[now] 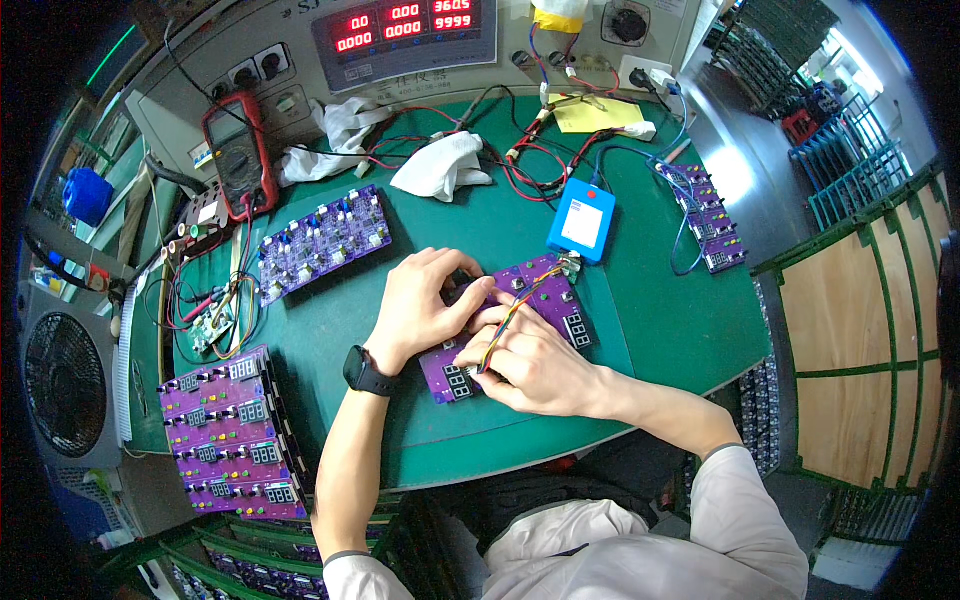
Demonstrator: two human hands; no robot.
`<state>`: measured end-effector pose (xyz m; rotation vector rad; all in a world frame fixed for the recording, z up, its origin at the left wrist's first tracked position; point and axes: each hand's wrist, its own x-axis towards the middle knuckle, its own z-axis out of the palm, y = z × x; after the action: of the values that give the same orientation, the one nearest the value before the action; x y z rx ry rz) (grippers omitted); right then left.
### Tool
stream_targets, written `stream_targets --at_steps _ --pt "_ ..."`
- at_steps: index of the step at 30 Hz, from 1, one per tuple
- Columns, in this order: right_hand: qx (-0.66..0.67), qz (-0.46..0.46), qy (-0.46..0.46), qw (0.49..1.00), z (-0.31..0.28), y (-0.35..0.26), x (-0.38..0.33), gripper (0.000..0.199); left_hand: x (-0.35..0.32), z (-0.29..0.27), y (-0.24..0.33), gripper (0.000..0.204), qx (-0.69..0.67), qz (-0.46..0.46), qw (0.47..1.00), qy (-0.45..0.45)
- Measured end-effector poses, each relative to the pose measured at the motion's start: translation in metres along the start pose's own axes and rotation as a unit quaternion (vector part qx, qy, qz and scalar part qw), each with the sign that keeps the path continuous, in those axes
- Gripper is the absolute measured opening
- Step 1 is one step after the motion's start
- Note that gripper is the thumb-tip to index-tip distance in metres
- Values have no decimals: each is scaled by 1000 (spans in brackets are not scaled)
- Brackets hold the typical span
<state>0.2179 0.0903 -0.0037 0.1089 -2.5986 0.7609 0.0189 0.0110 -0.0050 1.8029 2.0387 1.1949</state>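
A purple circuit board [551, 308] with small digit displays lies at a slant on the green mat under both my hands. My left hand [428, 303] is bent over its far left part, fingers curled down onto the board; their tips are partly hidden. In my right hand [535, 362], thumb and fingers pinch the plug end of a multicoloured ribbon of wires [513, 312] low over the board's near left part. This ribbon runs up to a small metal-ended connector [570, 264] beside a blue box [583, 221]. Whether the plug is seated cannot be seen.
A stack of purple boards [225, 440] stands at the near left edge, another board panel [325, 243] behind it. Further boards [704, 218] lie at right. Along the back are a red multimeter [240, 155], white cloths [443, 168], loose leads and a power supply [410, 75].
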Motion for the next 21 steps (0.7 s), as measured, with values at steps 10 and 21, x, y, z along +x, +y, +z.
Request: stream_targets --at_steps 10,21 --pt "14 -23 -7 1000 -2 -1 3 12 0 -2 -1 23 2 10 1000 4" --pt "74 -24 -10 997 -6 1 3 9 1 3 -5 25 -5 22 1000 8"
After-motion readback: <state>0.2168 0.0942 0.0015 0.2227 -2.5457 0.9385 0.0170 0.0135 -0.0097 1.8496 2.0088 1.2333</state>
